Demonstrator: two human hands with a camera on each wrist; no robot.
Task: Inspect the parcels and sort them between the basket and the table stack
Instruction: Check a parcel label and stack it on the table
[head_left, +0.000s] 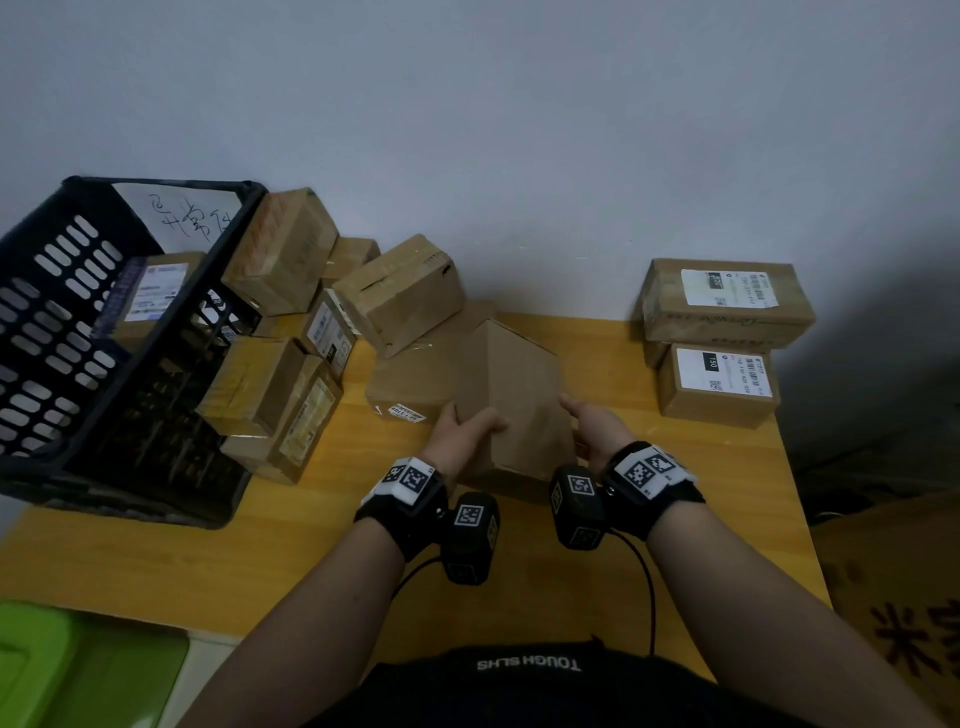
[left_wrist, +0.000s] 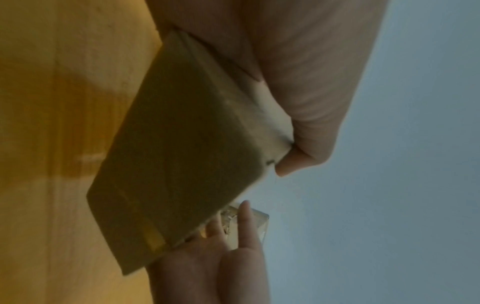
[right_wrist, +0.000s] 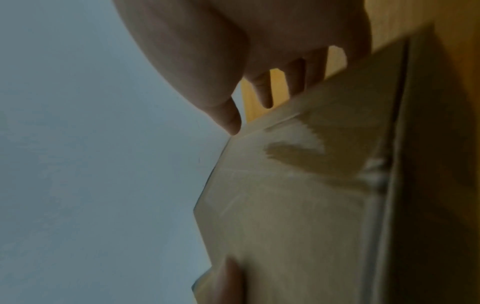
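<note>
A plain brown parcel (head_left: 511, 395) is held tilted on edge over the yellow table (head_left: 291, 545), near its middle. My left hand (head_left: 462, 431) grips its left side with the thumb curled over the near face. My right hand (head_left: 595, 423) holds the right side, thumb on the front and fingers (right_wrist: 265, 90) behind the edge. In the left wrist view the parcel (left_wrist: 182, 144) fills the centre. A black slotted basket (head_left: 78, 338) stands tilted at the left with one labelled parcel (head_left: 150, 291) inside. Two labelled parcels, the upper (head_left: 724, 304) and the lower (head_left: 719, 384), form a stack at the right.
Several loose parcels (head_left: 280, 364) are piled between the basket and the held one, including a flat one (head_left: 405, 384) just behind my left hand. A green object (head_left: 78, 670) lies below the table's near left edge. A printed carton (head_left: 893, 597) stands off the right edge.
</note>
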